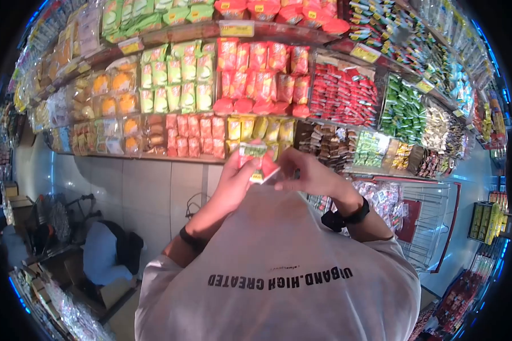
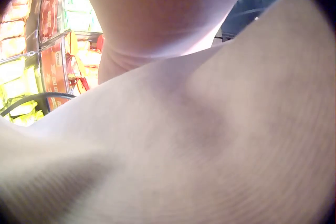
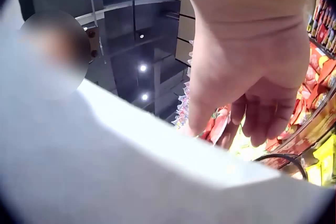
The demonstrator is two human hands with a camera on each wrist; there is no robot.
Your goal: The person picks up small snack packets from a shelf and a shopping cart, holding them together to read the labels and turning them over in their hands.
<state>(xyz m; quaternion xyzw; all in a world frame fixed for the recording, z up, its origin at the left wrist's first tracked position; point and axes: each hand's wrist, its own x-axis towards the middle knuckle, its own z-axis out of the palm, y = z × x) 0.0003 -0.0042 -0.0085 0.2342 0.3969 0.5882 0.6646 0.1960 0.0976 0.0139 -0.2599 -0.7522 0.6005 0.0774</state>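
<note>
A small snack packet (image 1: pixel 257 152) in green, white and red, with a yellow label on its lower part, is in front of the chest in the head view. My left hand (image 1: pixel 237 173) holds it from the left, thumb lying across its front. Just to the right is my right hand (image 1: pixel 310 173), its fingers loosely bent and its thumb apart from them, close to the packet's edge. The right wrist view shows that hand (image 3: pixel 247 71) with fingers hanging down, a red wrapper partly visible behind them. Shirt cloth (image 2: pixel 173 145) hides the left fingers in the left wrist view.
Tiered shelves of packaged snacks curve ahead, with red packs (image 1: pixel 259 57), green packs (image 1: pixel 173 68) and yellow packs (image 1: pixel 276 129) among them. A metal shopping cart (image 1: pixel 432 221) holding a bag of wrapped goods (image 1: pixel 381 199) stands at the right. Another person (image 1: pixel 105 253) is low at the left.
</note>
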